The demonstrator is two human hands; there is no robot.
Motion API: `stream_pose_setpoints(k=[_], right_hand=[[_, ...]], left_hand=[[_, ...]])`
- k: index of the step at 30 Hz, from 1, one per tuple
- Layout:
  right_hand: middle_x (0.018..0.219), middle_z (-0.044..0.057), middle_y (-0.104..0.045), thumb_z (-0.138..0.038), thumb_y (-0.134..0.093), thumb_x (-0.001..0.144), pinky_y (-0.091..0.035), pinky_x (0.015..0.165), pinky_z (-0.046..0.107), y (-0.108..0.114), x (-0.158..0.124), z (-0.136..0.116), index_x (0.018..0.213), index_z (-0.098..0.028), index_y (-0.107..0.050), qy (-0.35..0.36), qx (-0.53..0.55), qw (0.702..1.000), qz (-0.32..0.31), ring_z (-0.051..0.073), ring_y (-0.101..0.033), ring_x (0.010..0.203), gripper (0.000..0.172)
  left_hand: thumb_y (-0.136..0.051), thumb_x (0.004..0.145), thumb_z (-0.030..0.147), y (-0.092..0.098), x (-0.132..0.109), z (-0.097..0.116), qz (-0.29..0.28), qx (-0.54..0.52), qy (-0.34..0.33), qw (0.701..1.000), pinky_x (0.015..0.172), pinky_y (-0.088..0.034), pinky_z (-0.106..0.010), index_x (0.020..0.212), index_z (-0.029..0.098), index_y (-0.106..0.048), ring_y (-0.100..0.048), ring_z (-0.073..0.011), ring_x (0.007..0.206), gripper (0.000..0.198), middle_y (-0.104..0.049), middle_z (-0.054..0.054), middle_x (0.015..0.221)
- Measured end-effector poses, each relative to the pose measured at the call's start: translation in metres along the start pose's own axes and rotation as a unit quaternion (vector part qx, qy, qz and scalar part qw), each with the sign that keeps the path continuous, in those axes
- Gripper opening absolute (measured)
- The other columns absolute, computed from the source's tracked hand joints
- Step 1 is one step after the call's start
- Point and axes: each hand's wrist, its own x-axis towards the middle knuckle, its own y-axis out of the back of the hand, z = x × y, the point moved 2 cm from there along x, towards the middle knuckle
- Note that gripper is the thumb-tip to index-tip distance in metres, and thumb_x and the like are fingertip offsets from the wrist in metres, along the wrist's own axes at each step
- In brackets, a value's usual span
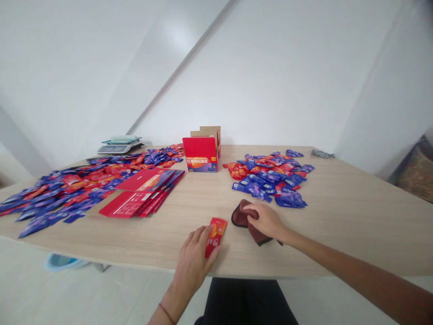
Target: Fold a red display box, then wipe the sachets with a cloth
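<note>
1. The left hand (194,257) has its grip closed on a red packet (216,232) at the front edge of the desk (355,221).
2. The right hand (265,220) lies open on a dark red cloth (239,216) beside it.
3. A red box (202,155) stands open behind; its inside is hidden.
4. Packet heaps (270,178) cover the wooden desk.

The open box (202,153) stands centre-rear on the tabletop (338,216). Flat cartons (144,192) lie to its lower left, sachet piles at far left (67,185) and right (270,178). At front centre, a single sachet (215,234) lies left of the cloth (241,216).
</note>
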Motion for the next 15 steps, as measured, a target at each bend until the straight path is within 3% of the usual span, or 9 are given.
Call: stream_pose_setpoints(k=[3, 5, 10, 15], right_hand=[[0.122, 0.005, -0.075, -0.022, -0.063, 0.084, -0.047, 0.102, 0.035, 0.001, -0.012, 0.011, 0.117, -0.028, -0.077, -0.005, 0.012, 1.0, -0.013, 0.025, -0.067, 0.115, 0.036], [0.12, 0.005, -0.075, -0.02, -0.063, 0.083, -0.047, 0.102, 0.035, 0.001, -0.019, 0.019, 0.116, -0.028, -0.078, -0.005, 0.024, 0.999, -0.021, 0.025, -0.068, 0.114, 0.037], [0.119, 0.006, -0.076, -0.02, -0.064, 0.082, -0.049, 0.101, 0.038, 0.0, -0.032, 0.029, 0.115, -0.026, -0.078, -0.001, 0.063, 0.998, -0.025, 0.026, -0.069, 0.109, 0.036], [0.121, 0.007, -0.074, -0.019, -0.064, 0.082, -0.049, 0.102, 0.039, -0.002, -0.037, 0.031, 0.116, -0.025, -0.077, 0.007, 0.093, 0.995, -0.024, 0.026, -0.068, 0.11, 0.036]], left_hand=[[-0.07, 0.092, 0.049, -0.008, 0.01, 0.012, -0.029, 0.09, 0.032, 0.995, 0.1, -0.051, -0.049, 0.151, 0.017, -0.047, -0.06, -0.0352, 0.119, 0.071, -0.062, -0.016, 0.137], [-0.069, 0.091, 0.053, -0.013, 0.014, 0.015, -0.046, 0.117, 0.044, 0.991, 0.096, -0.05, -0.048, 0.152, 0.015, -0.045, -0.06, -0.0361, 0.115, 0.075, -0.063, -0.018, 0.133], [-0.066, 0.094, 0.043, -0.017, 0.019, 0.009, -0.078, 0.128, 0.059, 0.987, 0.094, -0.048, -0.047, 0.149, 0.016, -0.047, -0.059, -0.0367, 0.117, 0.064, -0.065, -0.018, 0.13], [-0.063, 0.094, 0.03, -0.009, 0.027, -0.004, -0.116, 0.118, 0.069, 0.984, 0.097, -0.047, -0.046, 0.15, 0.017, -0.044, -0.061, -0.0353, 0.119, 0.061, -0.066, -0.018, 0.131]])
